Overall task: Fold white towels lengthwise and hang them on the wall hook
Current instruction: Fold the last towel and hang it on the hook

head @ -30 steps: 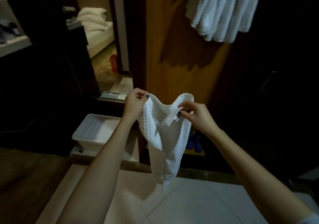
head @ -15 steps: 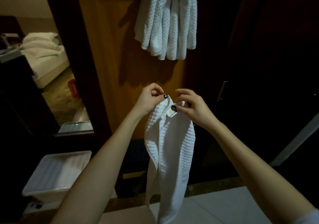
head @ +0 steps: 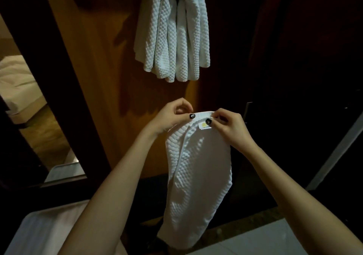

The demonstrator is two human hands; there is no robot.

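Grip was tight on both sides: the top edge of the folded towel (head: 198, 166) was pinched by the left hand (head: 172, 117) at its left corner and by the right hand (head: 229, 127) at its right corner, with thumbs in front and the other fingers curled behind. A small label (head: 204, 126) with a yellow mark was sewn at the top edge, just under the right thumb. The towel was held up in front of the person, and its long body was let hang straight down between the two bare arms, with one fold line seen down its left half. Above the hands, not touching them, the hung towels (head: 172, 32) were bunched together high on the wooden panel (head: 94, 68); what they were hung from was hidden by the cloth. A dark door (head: 304, 77) with a thin handle (head: 247, 109) was seen to the right. A white bin (head: 39, 233) was set low on the left, a bed (head: 15, 81) was seen far off on the left, and pale floor tiles (head: 265, 239) were seen at the bottom right.
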